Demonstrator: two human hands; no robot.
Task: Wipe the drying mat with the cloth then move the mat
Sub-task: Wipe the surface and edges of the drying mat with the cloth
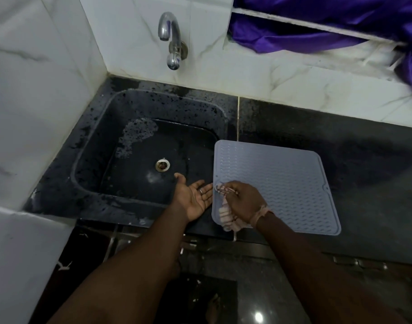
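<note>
Dark stone counter runs along the tiled wall, with a black sink set in at its left end. Grey drying mat lies flat on the counter just right of the sink, its left edge overhanging the basin rim. Left hand is palm up, fingers straight, holding nothing, beside the mat's left edge. Right hand has its fingers curled round a bunched pale cloth at the mat's near-left corner
</note>
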